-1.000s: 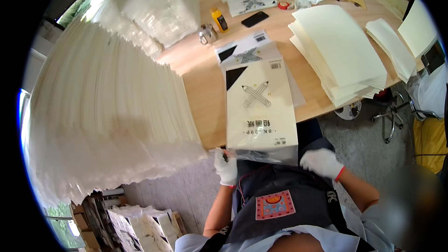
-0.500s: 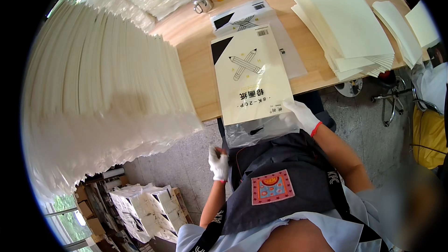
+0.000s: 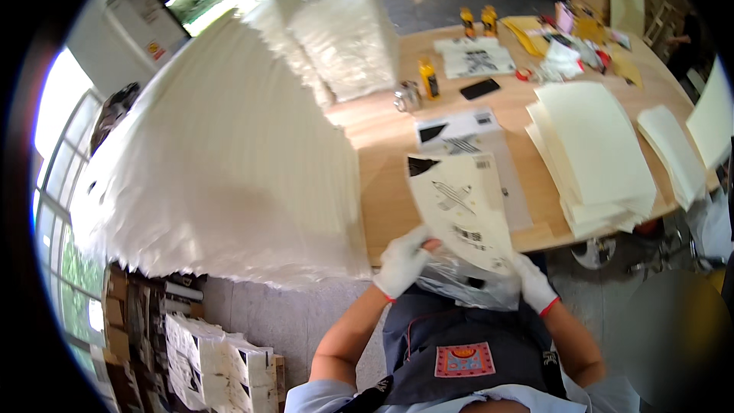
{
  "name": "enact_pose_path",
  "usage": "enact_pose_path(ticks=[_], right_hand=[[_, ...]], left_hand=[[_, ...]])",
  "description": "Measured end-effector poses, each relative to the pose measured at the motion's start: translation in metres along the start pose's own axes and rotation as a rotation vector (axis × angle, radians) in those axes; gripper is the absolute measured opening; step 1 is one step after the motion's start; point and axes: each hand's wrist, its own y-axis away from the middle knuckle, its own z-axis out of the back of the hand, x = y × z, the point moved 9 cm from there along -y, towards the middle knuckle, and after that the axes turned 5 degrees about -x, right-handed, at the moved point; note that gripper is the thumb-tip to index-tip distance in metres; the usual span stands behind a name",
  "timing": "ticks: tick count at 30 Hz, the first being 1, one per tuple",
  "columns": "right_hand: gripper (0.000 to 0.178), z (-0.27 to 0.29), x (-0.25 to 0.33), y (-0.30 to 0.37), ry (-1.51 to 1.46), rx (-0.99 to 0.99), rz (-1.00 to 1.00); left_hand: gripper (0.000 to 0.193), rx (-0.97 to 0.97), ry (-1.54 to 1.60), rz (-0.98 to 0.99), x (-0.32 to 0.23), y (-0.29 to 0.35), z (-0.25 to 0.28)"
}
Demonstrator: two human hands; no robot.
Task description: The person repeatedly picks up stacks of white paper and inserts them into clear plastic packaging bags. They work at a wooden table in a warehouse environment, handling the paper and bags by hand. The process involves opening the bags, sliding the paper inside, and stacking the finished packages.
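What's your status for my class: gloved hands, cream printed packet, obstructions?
White-gloved left hand and right hand flank cream rectangular packet, grips unclear. Packet bowed, clear plastic flap crumpled at near end. Translucent printed plastic bag beyond, not blocking hands.

Both gloved hands raised, forward of the apron patch

Left hand (image 3: 404,264): forward and left of the apron patch (image 3: 464,360), white glove, fingers bent inward, one bare fingertip (image 3: 433,245) showing. Left forearm (image 3: 348,343) bare, slanting inward.
Right hand (image 3: 537,284): forward and right of the patch, fingers partly hidden, grip unclear. Right forearm (image 3: 575,344) bare, slanting inward. Both wrists red-cuffed.
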Motion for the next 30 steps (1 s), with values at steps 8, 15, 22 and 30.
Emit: enact_pose_path(ticks=[8, 15, 22, 30], right_hand=[[0.045, -0.117, 0.096, -0.027, -1.024, 0.354, -0.104], [0.041, -0.142, 0.425, -0.016, -0.183, 0.302, 1.003], [0.044, -0.285, 0.581, -0.022, -0.067, 0.561, 0.675], [0.045, -0.271, 0.516, -0.02, -0.225, 0.702, 0.578]], left_hand=[[0.021, 0.108, -0.452, -0.867, -0.192, 0.03, 0.073], [0.007, -1.023, -0.601, -0.607, -0.23, 0.1, 0.293], [0.026, -1.061, -0.938, -0.426, -0.203, 0.099, 0.494], [0.064, -1.478, -0.23, -0.178, 0.007, 0.172, 0.434]])
